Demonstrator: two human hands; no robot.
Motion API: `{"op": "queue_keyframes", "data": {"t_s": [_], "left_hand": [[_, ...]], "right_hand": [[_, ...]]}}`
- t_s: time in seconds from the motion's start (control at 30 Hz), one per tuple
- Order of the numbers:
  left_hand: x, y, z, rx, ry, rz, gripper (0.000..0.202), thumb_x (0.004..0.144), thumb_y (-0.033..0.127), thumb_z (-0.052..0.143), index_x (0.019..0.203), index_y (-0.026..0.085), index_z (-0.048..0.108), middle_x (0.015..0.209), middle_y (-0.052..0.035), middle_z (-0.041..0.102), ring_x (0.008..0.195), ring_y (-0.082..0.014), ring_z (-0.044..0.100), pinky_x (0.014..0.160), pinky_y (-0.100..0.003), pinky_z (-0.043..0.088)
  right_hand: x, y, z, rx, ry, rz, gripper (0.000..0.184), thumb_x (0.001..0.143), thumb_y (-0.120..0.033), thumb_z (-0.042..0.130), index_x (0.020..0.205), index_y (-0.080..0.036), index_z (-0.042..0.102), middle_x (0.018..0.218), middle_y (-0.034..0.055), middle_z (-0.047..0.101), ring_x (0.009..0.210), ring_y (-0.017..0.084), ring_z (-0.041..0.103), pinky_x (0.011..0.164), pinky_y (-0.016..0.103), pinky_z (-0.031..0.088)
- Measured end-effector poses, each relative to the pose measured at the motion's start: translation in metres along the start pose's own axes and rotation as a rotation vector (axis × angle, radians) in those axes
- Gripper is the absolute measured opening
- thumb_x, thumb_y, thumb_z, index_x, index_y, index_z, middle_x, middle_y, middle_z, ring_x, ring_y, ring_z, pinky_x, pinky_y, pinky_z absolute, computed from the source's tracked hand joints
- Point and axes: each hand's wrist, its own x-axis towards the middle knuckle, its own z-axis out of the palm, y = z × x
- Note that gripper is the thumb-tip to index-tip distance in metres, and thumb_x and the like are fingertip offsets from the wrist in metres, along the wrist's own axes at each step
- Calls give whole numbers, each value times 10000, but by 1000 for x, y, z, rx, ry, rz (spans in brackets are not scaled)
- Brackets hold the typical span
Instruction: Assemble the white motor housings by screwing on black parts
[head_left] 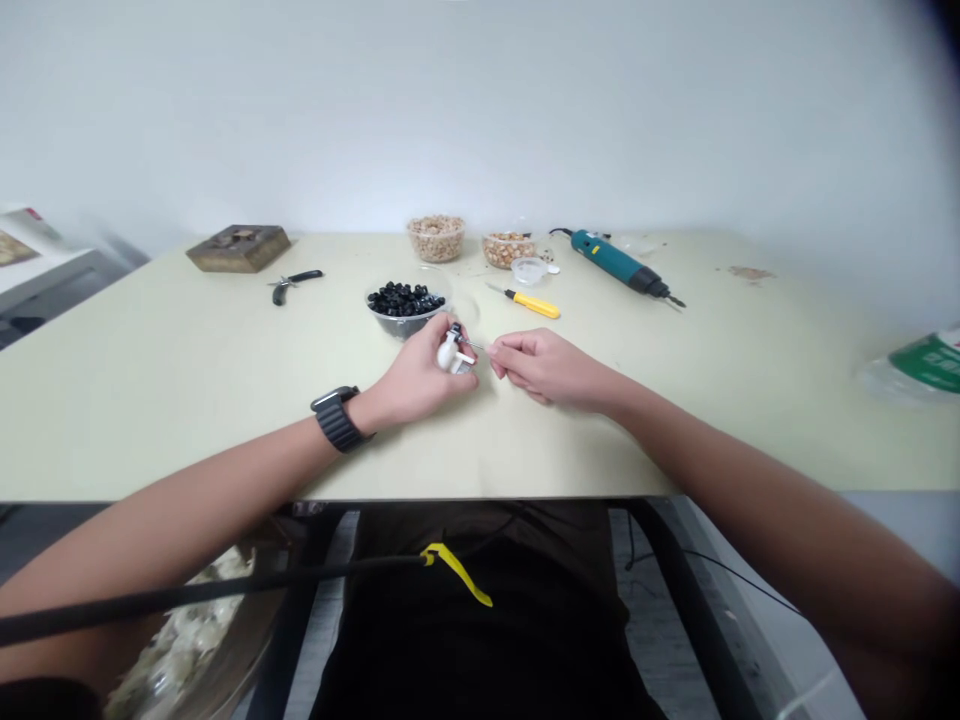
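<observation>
Over the front middle of the table, my left hand [427, 375] is closed around a small white object [448, 352] whose kind I cannot make out. A small black piece [455, 331], similar to the beads in the bowl, shows at its top between thumb and fingers. My right hand [544, 368] faces it from the right, pinching a thin metal pin [476, 345] that points left toward the black piece. Whether the pin's tip touches that piece is too small to tell. Just behind my left hand stands a clear bowl [405, 325] of shiny black beads [405, 298].
Behind lie a yellow-handled knife [534, 304], a teal rotary tool [619, 262], a small clear cup [529, 270] and two tubs of tan pieces [436, 242] [510, 250]. Black-handled pliers [289, 287] and a wooden block [240, 248] are left, a green-labelled bottle [926, 362] right.
</observation>
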Motion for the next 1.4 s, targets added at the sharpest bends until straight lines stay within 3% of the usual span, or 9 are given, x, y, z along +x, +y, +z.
{"op": "queue_keyframes", "data": {"t_s": [0.13,0.37,0.47,0.67,1.1,1.4], "left_hand": [[-1,1,0,4,-3,12,427,718,223,821,1022,232,522,1071,-42,714,1001,-236,669,967,-432,509],[-1,4,-1,-14,6,5,420,722,217,840,1013,229,537,1079,-43,734,983,-219,664,949,-414,502],[-2,4,0,-45,4,-10,427,715,210,846,1021,224,548,1081,-39,738,996,-219,665,942,-407,504],[-3,10,3,-165,4,-126,465,668,205,865,1009,211,550,1058,-22,724,903,-180,629,830,-365,517],[-6,12,7,-272,14,-205,478,653,178,895,987,201,555,1090,-43,740,858,-154,643,778,-353,545],[-7,16,7,-311,-3,-227,491,654,179,906,1001,199,560,1041,-29,733,872,-159,664,782,-351,545]], "right_hand": [[0,1,-3,18,37,-40,380,1139,-458,598,841,-224,626,565,-82,444,452,98,386,480,270,318],[1,7,-8,40,102,-109,441,1075,-607,649,850,-228,619,573,-85,444,476,104,382,504,277,312],[2,8,-8,-38,117,-183,379,1071,-549,627,880,-222,648,595,-78,457,523,117,384,552,291,314],[5,14,-6,-307,265,-421,328,1065,-418,582,814,-214,636,767,-2,602,760,167,536,727,316,393],[3,17,-2,-433,229,-459,321,1098,-390,567,858,-207,678,721,-27,586,654,138,449,662,307,334],[2,19,-2,-467,214,-471,308,1111,-382,553,919,-205,718,745,-17,619,658,146,489,681,309,354]]}}
